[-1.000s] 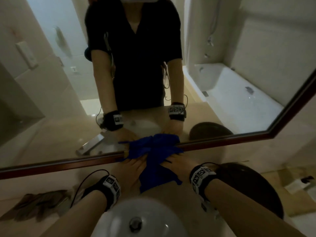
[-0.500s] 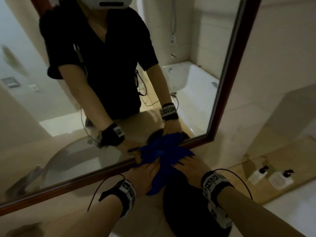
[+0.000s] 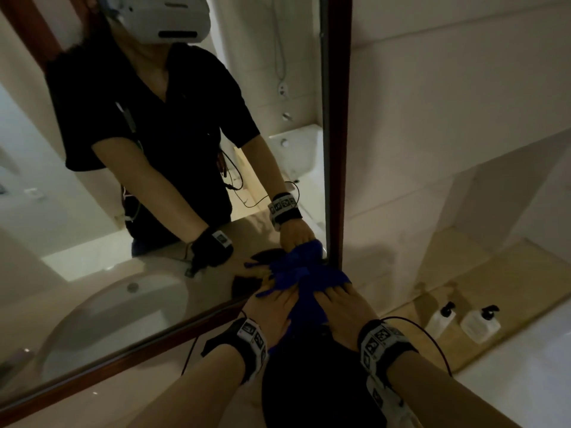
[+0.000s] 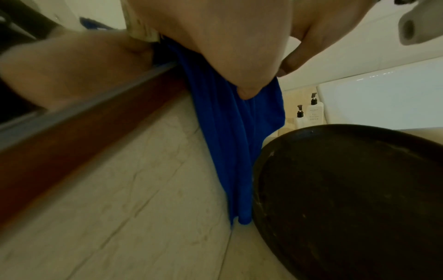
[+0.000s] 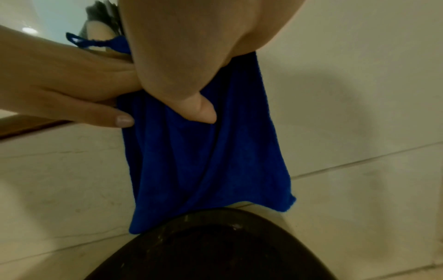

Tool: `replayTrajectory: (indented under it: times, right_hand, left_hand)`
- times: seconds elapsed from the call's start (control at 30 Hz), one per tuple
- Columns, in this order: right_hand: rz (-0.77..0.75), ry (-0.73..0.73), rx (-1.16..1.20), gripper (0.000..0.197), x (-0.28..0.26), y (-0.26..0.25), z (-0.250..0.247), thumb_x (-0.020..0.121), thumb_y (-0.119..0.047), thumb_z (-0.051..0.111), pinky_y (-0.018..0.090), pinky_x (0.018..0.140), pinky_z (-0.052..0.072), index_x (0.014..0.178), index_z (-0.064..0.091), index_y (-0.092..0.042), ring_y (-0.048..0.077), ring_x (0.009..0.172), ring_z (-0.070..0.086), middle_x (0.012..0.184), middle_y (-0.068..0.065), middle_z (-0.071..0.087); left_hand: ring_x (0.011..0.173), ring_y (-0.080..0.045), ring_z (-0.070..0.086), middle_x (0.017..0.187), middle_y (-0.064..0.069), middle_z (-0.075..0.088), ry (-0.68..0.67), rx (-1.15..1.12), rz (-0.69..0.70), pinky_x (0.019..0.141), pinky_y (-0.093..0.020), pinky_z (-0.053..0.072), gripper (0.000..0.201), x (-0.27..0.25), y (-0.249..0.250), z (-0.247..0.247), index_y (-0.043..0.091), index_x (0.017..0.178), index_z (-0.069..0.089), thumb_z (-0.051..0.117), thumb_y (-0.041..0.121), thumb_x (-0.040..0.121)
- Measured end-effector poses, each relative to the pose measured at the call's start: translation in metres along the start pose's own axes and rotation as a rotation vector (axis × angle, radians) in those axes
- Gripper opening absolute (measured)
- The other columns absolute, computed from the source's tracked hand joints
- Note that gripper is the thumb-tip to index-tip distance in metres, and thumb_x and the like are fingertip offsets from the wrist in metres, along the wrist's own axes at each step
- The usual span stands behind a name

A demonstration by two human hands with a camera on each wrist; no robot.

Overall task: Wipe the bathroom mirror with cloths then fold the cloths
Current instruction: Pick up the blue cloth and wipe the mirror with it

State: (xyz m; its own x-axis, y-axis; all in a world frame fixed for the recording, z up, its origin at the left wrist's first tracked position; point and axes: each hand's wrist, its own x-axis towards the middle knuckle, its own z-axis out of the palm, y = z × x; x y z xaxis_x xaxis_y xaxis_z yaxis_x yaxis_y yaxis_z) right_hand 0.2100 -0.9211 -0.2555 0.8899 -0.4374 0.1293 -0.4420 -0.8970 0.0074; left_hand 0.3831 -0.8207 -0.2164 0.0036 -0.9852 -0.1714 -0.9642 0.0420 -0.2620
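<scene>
A blue cloth [image 3: 304, 282] is held bunched against the lower right corner of the wood-framed mirror [image 3: 335, 149], and its loose end hangs down over the wall tiles. My left hand [image 3: 275, 304] lies flat on the cloth's left side, fingers straight. My right hand [image 3: 343, 307] presses its right side, fingers spread. In the right wrist view the right thumb [image 5: 203, 109] pushes into the cloth [image 5: 203, 161], and the left hand's fingers [image 5: 72, 79] lie straight beside it. The left wrist view shows the cloth [image 4: 230, 132] hanging past the frame. The fingertips are hidden in the fabric.
A dark round tray [image 3: 315, 381] leans on the counter right under the hands, and the cloth's hem touches its rim [image 5: 215, 227]. Two white pump bottles [image 3: 441, 319] [image 3: 480, 324] stand on the counter at the right. The mirror reflects a basin and a bathtub.
Both hands slid the blue cloth to the right along the mirror's bottom edge, from above the basin to the lower right corner. My view turned right with them.
</scene>
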Motion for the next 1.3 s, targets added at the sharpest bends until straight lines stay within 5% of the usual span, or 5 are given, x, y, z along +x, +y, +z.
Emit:
replayTrajectory:
  times: [0.2,0.47,0.57,0.8,1.3]
  right_hand:
    - [0.255,0.177,0.074,0.079,0.008,0.001,-0.016,0.067,-0.032,0.069,0.049,0.1,0.046,0.139,0.047,-0.007,0.03,0.113,0.059,0.13,0.01,0.058]
    - [0.163,0.42,0.014,0.082,0.028,0.027,-0.119,0.056,-0.015,0.081,0.051,0.093,0.049,0.131,0.05,-0.001,0.034,0.1,0.065,0.117,0.015,0.065]
    - [0.156,0.519,0.047,0.082,0.05,0.035,-0.171,0.063,-0.007,0.074,0.053,0.096,0.047,0.138,0.04,-0.001,0.038,0.104,0.062,0.121,0.018,0.061]
    - [0.179,0.858,0.219,0.072,0.106,0.035,-0.327,0.085,-0.004,0.055,0.043,0.113,0.032,0.15,0.024,-0.005,0.034,0.133,0.039,0.147,0.02,0.036]
    - [0.155,1.026,-0.019,0.078,0.158,0.039,-0.579,0.092,-0.01,0.052,0.037,0.115,0.025,0.153,0.002,-0.005,0.033,0.136,0.029,0.153,0.02,0.021]
  left_hand:
    - [0.147,-0.02,-0.008,0.16,0.0,-0.009,0.035,0.248,0.062,0.11,-0.036,-0.018,0.057,0.019,-0.008,-0.038,0.016,0.152,-0.007,0.019,0.033,0.104]
    - [0.147,-0.018,-0.004,0.159,0.006,-0.01,0.279,0.451,0.048,0.101,-0.041,-0.03,0.06,0.016,-0.04,-0.127,0.023,0.152,-0.006,0.026,0.034,0.102]
    - [0.146,-0.023,0.013,0.159,0.0,0.014,0.452,0.409,-0.021,0.115,-0.045,-0.014,0.06,0.01,-0.054,-0.178,0.02,0.148,0.004,0.029,0.037,0.095]
    - [0.144,-0.026,0.02,0.158,-0.004,0.019,0.721,0.465,-0.15,0.117,-0.046,0.012,0.069,-0.004,-0.085,-0.342,0.016,0.15,0.022,0.042,0.045,0.09]
    - [0.147,-0.019,-0.005,0.159,0.002,-0.016,0.826,0.623,-0.28,0.117,-0.042,-0.002,0.073,-0.034,-0.164,-0.581,0.026,0.153,-0.002,0.032,0.055,0.094]
